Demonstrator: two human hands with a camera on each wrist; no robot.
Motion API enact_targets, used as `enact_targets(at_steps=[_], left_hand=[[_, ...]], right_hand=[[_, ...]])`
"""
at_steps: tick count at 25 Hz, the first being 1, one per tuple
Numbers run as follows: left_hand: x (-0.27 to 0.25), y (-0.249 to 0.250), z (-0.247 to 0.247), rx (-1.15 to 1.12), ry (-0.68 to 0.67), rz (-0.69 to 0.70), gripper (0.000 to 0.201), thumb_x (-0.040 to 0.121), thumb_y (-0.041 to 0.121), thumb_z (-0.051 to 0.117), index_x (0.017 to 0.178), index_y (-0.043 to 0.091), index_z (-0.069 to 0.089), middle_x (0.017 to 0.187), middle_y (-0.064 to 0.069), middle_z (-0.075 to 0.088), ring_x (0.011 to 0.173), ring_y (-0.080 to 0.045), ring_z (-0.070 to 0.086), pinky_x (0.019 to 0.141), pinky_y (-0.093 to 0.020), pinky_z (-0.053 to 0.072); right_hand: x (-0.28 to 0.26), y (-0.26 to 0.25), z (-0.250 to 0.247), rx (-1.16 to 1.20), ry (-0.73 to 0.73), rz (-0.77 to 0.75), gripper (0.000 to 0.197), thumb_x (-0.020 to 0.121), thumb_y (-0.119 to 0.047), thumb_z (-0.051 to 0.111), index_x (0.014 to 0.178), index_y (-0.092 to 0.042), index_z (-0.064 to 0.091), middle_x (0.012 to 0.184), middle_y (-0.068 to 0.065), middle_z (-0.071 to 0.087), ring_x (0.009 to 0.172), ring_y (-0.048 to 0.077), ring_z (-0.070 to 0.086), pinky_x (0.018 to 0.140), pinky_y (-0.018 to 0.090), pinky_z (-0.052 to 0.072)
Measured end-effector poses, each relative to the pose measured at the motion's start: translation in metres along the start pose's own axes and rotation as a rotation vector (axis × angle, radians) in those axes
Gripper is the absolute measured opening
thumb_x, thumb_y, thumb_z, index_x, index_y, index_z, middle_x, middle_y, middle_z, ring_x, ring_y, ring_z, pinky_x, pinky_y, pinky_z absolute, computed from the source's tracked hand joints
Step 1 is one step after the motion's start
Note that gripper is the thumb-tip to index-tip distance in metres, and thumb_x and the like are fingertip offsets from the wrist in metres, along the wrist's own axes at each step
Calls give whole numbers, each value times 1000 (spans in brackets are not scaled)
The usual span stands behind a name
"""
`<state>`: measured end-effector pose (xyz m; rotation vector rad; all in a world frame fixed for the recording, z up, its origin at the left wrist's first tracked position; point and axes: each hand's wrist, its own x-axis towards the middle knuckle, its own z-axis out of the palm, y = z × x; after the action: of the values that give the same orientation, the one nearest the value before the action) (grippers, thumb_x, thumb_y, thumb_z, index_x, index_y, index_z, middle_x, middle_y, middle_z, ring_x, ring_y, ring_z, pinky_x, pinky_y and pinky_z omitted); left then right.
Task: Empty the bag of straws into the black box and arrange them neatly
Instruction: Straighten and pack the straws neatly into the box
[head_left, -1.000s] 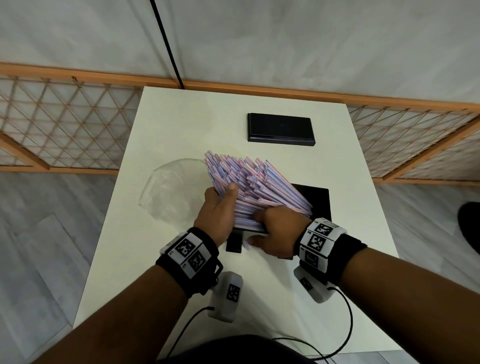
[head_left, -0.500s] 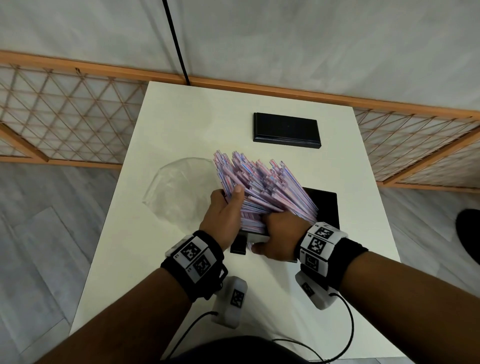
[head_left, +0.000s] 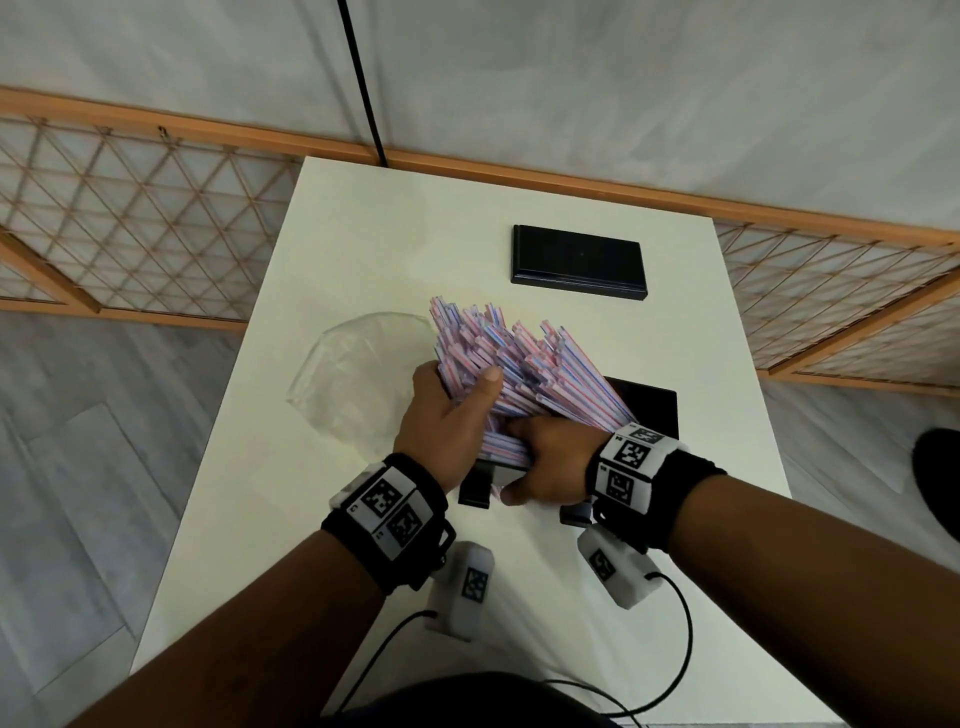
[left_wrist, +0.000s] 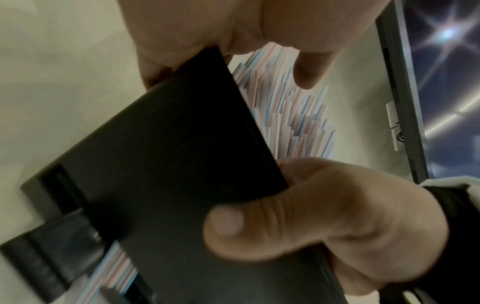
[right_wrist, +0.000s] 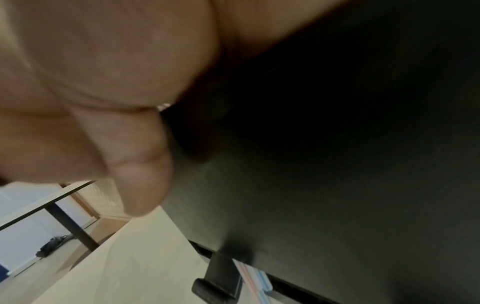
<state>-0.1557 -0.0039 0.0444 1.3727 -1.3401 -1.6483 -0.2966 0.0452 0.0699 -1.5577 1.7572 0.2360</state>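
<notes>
A thick bundle of pink-and-blue striped straws (head_left: 524, 364) fans up and away out of the black box (head_left: 649, 410) at the table's middle. My left hand (head_left: 447, 415) grips the bundle's left side, thumb laid over the top. My right hand (head_left: 550, 457) holds the box's near end; its thumb presses the outer wall (left_wrist: 285, 226) and its fingers curl over the rim onto the straws. The left wrist view shows the box wall (left_wrist: 161, 164) with straw ends (left_wrist: 293, 115) above it. In the right wrist view, my right hand (right_wrist: 103, 82) and the dark box (right_wrist: 337, 164) fill the frame.
An empty clear plastic bag (head_left: 358, 384) lies flat left of the box. A black lid (head_left: 579, 262) rests further back on the white table (head_left: 363, 249). Wooden lattice railings (head_left: 130, 234) flank the table, and a cable (head_left: 363, 78) runs up the wall.
Both hands have drawn the spread straws into a tighter, more upright bundle over the box. The bag and the lid have not moved.
</notes>
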Motion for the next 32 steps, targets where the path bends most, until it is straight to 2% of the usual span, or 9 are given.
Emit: enact_targets(at_steps=[2, 6, 8, 12, 22, 24, 27, 30, 32], left_hand=[[5, 0, -1, 2, 25, 32, 80, 66, 75, 70, 121, 19, 56, 113, 2, 71, 106, -19, 69, 96, -52, 53], [8, 5, -2, 53, 16, 40, 66, 68, 65, 68, 117, 22, 57, 109, 4, 72, 102, -18, 70, 95, -50, 54], [5, 8, -1, 88, 3, 33, 65, 68, 63, 66, 118, 24, 55, 109, 9, 70, 103, -15, 68, 96, -47, 54], [2, 9, -1, 66, 16, 14, 53, 79, 47, 71, 121, 21, 52, 107, 11, 68, 101, -12, 67, 97, -44, 53], [3, 9, 2, 21, 38, 80, 68, 70, 64, 67, 125, 26, 55, 113, 13, 69, 105, -6, 67, 98, -42, 54], [4, 10, 1, 8, 39, 95, 70, 72, 64, 66, 131, 28, 52, 121, 14, 67, 112, -5, 65, 103, -41, 51], [6, 8, -3, 5, 44, 123, 74, 75, 59, 68, 139, 28, 49, 129, 12, 65, 119, -4, 62, 106, -37, 49], [8, 7, -8, -8, 75, 109, 66, 71, 53, 78, 127, 24, 58, 119, 7, 70, 110, -9, 68, 97, -42, 55], [8, 13, -12, -186, 179, 81, 63, 72, 35, 87, 123, 19, 54, 116, 2, 68, 105, -14, 68, 86, -31, 59]], right_hand=[[2, 0, -1, 14, -14, -13, 51, 71, -42, 79, 115, -26, 60, 98, -4, 68, 85, 17, 64, 79, 29, 52], [3, -6, -8, -11, -51, 17, 49, 71, -39, 82, 110, -19, 61, 87, -2, 65, 61, 10, 57, 47, 20, 44], [4, -11, -7, -85, -82, 12, 51, 69, -42, 82, 110, -18, 63, 95, 1, 69, 75, 18, 64, 61, 23, 48], [6, -14, -8, 18, -62, -33, 77, 68, -34, 84, 135, -19, 50, 129, 1, 62, 115, 21, 60, 99, 31, 47], [3, -19, -17, 36, -27, -82, 92, 72, -33, 85, 147, -19, 34, 144, -1, 50, 130, 19, 49, 99, 18, 31], [3, -20, -18, 63, 25, -110, 90, 68, -35, 87, 143, -21, 40, 140, -2, 53, 127, 19, 51, 106, 23, 33], [3, -15, -17, 139, 56, -127, 75, 64, -42, 88, 129, -27, 54, 124, -7, 64, 110, 13, 60, 101, 27, 44], [1, -8, -11, 124, -6, -85, 56, 70, -62, 77, 113, -28, 63, 101, -7, 69, 90, 12, 65, 84, 28, 52], [-2, -5, -7, 51, 13, -37, 53, 72, -70, 70, 95, -23, 63, 83, -5, 66, 76, 12, 63, 66, 26, 49]])
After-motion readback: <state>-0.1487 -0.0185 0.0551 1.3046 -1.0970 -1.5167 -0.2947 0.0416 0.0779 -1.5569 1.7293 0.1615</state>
